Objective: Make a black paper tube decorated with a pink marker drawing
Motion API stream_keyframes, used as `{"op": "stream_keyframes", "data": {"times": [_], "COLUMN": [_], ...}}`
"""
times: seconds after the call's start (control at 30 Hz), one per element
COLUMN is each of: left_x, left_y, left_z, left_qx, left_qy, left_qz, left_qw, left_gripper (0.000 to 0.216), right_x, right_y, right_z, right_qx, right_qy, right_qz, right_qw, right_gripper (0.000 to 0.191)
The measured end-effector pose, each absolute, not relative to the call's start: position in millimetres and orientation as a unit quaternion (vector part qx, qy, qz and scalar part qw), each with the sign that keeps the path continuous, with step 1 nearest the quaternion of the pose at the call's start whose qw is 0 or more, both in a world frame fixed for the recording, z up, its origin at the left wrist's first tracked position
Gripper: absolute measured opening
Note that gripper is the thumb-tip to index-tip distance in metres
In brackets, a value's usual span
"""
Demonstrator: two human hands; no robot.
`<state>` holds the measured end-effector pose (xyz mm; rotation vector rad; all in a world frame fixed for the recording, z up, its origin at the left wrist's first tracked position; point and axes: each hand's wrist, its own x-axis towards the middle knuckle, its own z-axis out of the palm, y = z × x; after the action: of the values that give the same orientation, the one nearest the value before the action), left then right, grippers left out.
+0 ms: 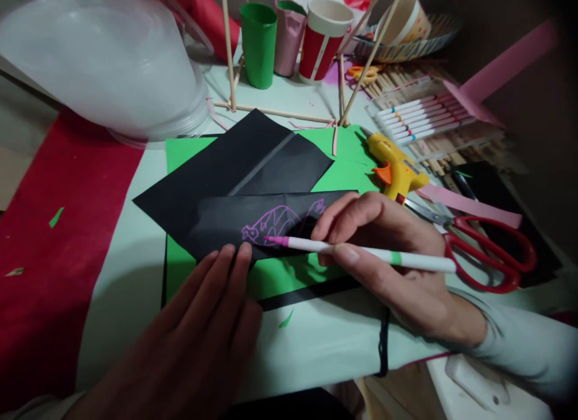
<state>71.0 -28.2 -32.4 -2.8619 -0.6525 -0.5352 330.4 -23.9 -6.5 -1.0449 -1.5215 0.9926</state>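
Observation:
A white felt-tip pen [311, 246] with a pink tip and a green band lies pinched between thumb and fingers of my right hand [388, 251]. Its tip touches, or hovers just over, a purple line drawing [273, 224] of a bird-like or fish-like figure. The drawing is on a folded strip of black paper [217, 218]. Flat fingers of my left hand [212, 311] press on the lower edge of that strip. Beneath it are another black sheet [198, 170] and a green sheet [298, 281].
A yellow glue gun [397, 164] and red-handled scissors [487, 245] lie to the right, near a box of markers [424, 115]. Behind stand a stick frame [280, 111], a green cup [259, 43] and a red-and-white cup [323, 43]. Clear plastic lids [103, 58] rise at left.

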Motion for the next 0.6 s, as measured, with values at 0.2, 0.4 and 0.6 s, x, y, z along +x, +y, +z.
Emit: {"op": "stream_keyframes", "data": {"times": [0.2, 0.4, 0.6], "left_x": [70.8, 67.2, 65.1], "left_y": [-31.5, -33.0, -33.5], "left_z": [-29.5, -32.6, -34.9], "left_qx": [-0.964, -0.962, -0.964], "left_qy": [-0.204, -0.216, -0.207], "left_qz": [-0.158, -0.159, -0.162], "left_qw": [0.069, 0.051, 0.032], "left_gripper": [0.039, 0.033, 0.027], "right_x": [324.5, 321.9, 321.6], "right_y": [-19.4, -18.8, -19.7], "right_z": [-3.1, -2.6, -1.7], "right_qx": [-0.453, -0.449, -0.459], "right_qy": [-0.664, -0.696, -0.703], "right_qz": [0.401, 0.371, 0.352], "right_qw": [0.439, 0.42, 0.413], "right_gripper": [0.01, 0.012, 0.015]}}
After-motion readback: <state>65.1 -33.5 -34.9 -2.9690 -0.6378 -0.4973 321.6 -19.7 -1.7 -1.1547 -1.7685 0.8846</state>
